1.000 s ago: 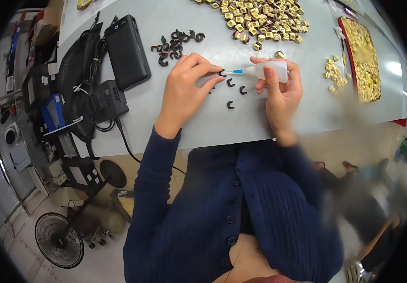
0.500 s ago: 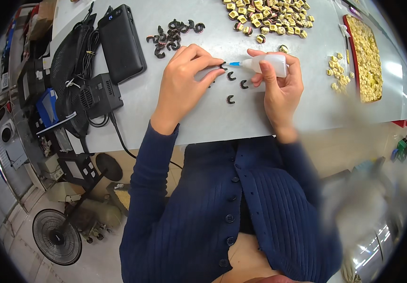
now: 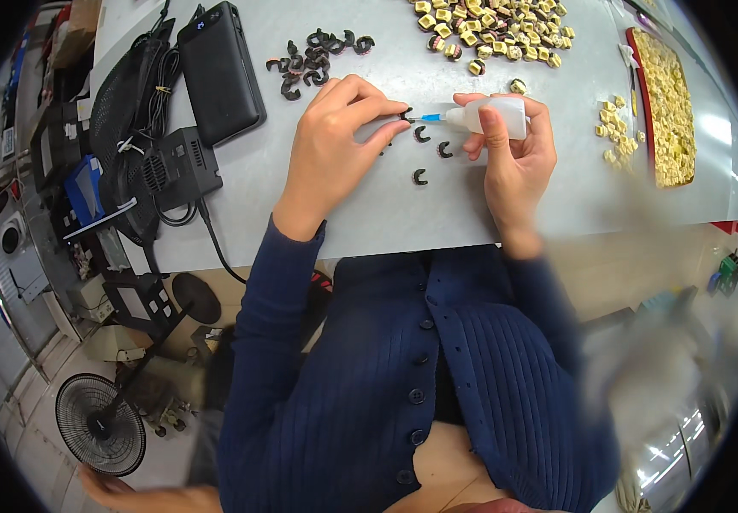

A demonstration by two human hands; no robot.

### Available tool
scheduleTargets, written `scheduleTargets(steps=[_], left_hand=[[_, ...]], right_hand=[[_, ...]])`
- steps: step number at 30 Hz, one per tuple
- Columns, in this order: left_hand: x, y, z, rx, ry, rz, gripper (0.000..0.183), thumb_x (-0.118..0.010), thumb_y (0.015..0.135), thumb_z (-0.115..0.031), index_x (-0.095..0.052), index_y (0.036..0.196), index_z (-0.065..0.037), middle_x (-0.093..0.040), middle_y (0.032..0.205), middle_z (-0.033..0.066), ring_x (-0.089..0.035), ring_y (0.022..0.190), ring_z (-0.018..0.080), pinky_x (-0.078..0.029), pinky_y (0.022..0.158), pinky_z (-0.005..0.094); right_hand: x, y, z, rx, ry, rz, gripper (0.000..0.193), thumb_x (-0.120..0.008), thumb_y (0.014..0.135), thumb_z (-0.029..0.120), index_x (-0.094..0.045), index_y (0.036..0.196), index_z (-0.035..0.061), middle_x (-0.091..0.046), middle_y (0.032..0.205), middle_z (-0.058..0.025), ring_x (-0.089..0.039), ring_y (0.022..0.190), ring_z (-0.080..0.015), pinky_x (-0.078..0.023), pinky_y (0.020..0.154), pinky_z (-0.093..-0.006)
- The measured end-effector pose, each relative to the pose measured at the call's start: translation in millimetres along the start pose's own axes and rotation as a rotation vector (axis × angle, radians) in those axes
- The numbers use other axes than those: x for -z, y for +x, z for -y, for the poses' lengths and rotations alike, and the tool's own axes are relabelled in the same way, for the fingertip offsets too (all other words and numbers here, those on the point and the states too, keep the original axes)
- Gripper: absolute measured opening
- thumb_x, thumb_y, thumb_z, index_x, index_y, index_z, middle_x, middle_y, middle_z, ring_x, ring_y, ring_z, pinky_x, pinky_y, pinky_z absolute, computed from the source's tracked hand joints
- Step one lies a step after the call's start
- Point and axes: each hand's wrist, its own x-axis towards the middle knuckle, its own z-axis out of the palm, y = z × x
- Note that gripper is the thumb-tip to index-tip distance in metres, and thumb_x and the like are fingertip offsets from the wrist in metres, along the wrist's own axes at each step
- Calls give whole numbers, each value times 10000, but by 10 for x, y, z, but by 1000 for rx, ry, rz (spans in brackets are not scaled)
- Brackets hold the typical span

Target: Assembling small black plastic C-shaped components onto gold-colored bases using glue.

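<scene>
Between thumb and forefinger my left hand pinches a small black C-shaped piece, mostly covered by the fingertips. My right hand is wrapped around a translucent white squeeze bottle, tipped sideways. Its blue needle tip points left, and the thin needle reaches the pinched piece; whether any liquid comes out cannot be seen. Below the needle, more black C-shaped pieces lie on the grey table, among them an upper piece, a right piece and a lower piece.
A cluster of black pieces lies beyond my left hand. Cream-and-dark pieces are heaped at the back. Rightward are loose cream bits and a red-rimmed tray. A black power bank lies left. Someone's bare arm reaches by a fan.
Both hands have shifted very slightly right in the picture, still holding the piece and the bottle. Another person's arm and dark clothing have come into view at the lower left, beside the fan.
</scene>
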Motion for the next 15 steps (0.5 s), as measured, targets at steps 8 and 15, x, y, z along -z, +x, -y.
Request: scheduleTargets(steps=[8, 15], left_hand=[[-16, -4, 8, -4, 11, 3, 176, -775, 693, -65, -731, 864, -67, -606, 801, 36, -558, 759, 215, -471, 671, 315], [-37, -33, -7, -15, 23, -5, 176, -774, 695, -65, -729, 866, -60, -604, 799, 37, -556, 757, 211, -471, 668, 313]], right_hand=[[13, -6, 1, -9, -16, -4, 183, -588, 953, 143, -493, 1037, 11, -691, 1002, -183, -522, 581, -68, -445, 532, -193], [60, -18, 20, 0, -30, -75, 198, -586, 959, 172, -494, 1042, 16, -695, 1000, -174, -481, 574, -57, -421, 527, -187]])
